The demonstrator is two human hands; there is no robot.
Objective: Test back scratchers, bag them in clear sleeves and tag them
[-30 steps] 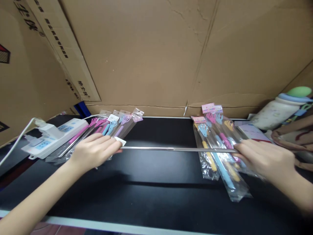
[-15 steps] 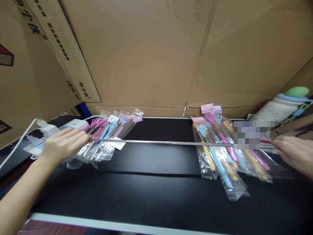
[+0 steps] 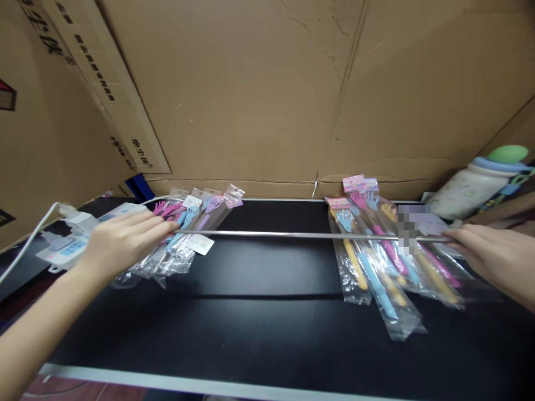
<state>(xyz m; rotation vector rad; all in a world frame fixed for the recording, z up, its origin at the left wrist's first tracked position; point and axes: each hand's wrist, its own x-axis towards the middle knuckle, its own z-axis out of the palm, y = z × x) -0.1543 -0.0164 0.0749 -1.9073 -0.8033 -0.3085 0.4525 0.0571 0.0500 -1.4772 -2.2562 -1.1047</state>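
A thin metal telescopic back scratcher (image 3: 284,234) stretches level across the view above the table. My left hand (image 3: 125,239) is closed round its left end, and my right hand (image 3: 493,253) grips the right end. Both ends are hidden in my fingers. Below my left hand lie several bagged back scratchers (image 3: 203,223) in pink, blue and purple. Near my right hand is another group of bagged back scratchers (image 3: 378,287), with yellow, blue and pink handles and small claw-shaped heads.
A power strip (image 3: 69,253) with plugs and a white cable lies at the left. A pale bottle (image 3: 468,192) with a green top leans at the right. Cardboard (image 3: 251,100) walls stand behind the black table (image 3: 259,340), whose pale front edge runs along the bottom.
My hands have come closer together, the left moving right and the right moving left. The visible rod between them is shorter and slightly higher.
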